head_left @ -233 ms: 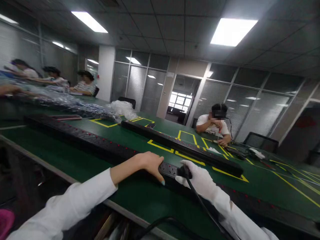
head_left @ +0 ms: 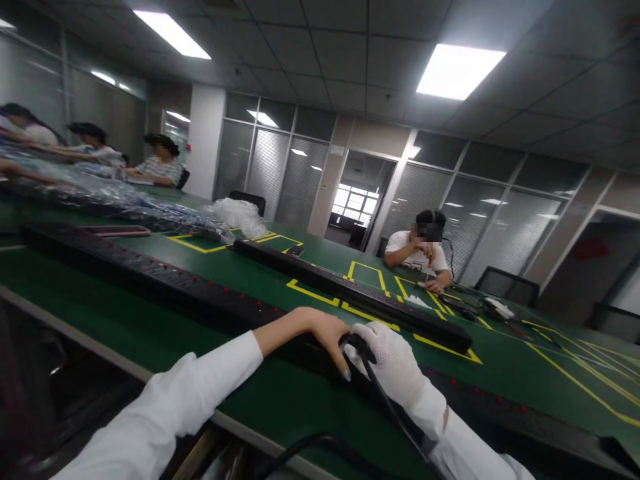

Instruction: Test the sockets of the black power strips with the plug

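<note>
A long black power strip (head_left: 200, 287) with red dots runs diagonally across the green table. Bare, my left hand (head_left: 325, 332) grips across the strip near its middle, thumb on the near side and fingers over the far side. My right hand (head_left: 387, 360), in a white glove, is closed around a black plug (head_left: 357, 345) at the strip, right beside my left hand. From the plug a black cable (head_left: 390, 407) hangs down toward the bottom edge. The contact between plug and socket is hidden by my fingers.
A second black strip (head_left: 350, 290) lies behind, among yellow tape marks. Clear plastic wrap (head_left: 150, 210) is heaped at the left. A person (head_left: 420, 250) sits across the table near cables and tools; several people sit at the far left. The table's near edge (head_left: 90, 343) slants below.
My left hand has slid right along the strip, up against the plug. My right hand still holds the plug, now slightly left in view. The whole view has shifted a little.
</note>
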`<state>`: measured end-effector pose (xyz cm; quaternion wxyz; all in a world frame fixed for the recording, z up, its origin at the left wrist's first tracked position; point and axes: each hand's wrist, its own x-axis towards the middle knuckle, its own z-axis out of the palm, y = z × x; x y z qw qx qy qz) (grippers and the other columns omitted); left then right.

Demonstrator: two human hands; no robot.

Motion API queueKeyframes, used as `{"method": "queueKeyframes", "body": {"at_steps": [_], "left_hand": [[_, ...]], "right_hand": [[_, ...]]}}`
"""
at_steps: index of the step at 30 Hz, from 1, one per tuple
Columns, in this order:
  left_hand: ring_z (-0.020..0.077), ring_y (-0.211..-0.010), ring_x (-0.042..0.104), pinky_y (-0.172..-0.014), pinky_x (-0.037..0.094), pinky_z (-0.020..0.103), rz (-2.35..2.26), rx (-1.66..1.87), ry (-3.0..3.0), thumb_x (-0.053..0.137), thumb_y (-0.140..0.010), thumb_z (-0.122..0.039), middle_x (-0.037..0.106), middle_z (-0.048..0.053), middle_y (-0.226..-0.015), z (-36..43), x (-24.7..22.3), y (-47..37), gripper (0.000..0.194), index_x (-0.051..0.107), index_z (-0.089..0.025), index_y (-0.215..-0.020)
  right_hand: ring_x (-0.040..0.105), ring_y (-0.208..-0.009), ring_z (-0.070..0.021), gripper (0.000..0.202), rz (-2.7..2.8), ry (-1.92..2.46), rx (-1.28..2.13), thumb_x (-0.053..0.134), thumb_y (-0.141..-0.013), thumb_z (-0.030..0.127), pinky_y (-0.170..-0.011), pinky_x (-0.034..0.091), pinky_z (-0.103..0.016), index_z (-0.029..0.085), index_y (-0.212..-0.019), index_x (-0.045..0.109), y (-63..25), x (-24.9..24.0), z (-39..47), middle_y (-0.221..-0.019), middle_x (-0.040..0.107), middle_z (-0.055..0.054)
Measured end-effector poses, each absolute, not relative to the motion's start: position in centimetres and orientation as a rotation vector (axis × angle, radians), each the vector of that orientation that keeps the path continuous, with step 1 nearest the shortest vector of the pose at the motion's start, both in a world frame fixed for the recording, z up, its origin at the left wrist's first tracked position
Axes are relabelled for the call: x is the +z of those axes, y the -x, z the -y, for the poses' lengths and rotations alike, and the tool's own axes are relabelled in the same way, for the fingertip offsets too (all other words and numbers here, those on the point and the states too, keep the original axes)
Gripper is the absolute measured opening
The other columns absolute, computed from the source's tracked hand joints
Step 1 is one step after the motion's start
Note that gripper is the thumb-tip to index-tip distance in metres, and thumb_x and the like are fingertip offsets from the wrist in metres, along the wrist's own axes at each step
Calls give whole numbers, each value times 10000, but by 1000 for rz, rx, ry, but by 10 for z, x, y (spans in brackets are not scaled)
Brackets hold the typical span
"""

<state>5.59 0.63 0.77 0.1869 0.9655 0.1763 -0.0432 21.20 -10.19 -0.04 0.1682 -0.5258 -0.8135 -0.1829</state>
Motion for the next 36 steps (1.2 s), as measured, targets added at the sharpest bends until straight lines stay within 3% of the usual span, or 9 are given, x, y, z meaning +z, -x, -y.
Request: {"method": "queueKeyframes", "body": {"at_steps": [5, 14, 36], "left_hand": [[271, -940, 556, -777, 424, 344, -509, 14, -2834, 508, -516, -740, 569, 55, -1112, -12, -6, -49, 838, 415, -250, -1190], [244, -783, 599, -653, 432, 291, -611, 21, -2930, 391, -554, -787, 648, 51, -892, -8, -12, -44, 701, 603, -236, -931], [257, -852, 588, -671, 424, 298, -618, 58, -2913, 421, -556, -767, 636, 44, -968, -4, -7, -43, 696, 579, -256, -1001]], "right_hand": [[542, -772, -141, 298, 2324, 1516, -527, 377, -831, 436, -650, 365, -218, 241, -985, 541, -202, -3, 93, -821, 593, -33], [488, -526, -83, 223, 2389, 1515, -260, 394, -815, 413, -506, 305, -177, 238, -791, 530, -197, 0, 72, -603, 561, 37], [517, -570, -86, 234, 2301, 1425, -260, 443, -791, 424, -547, 330, -173, 223, -837, 554, -203, -9, 70, -655, 601, 12]]}}
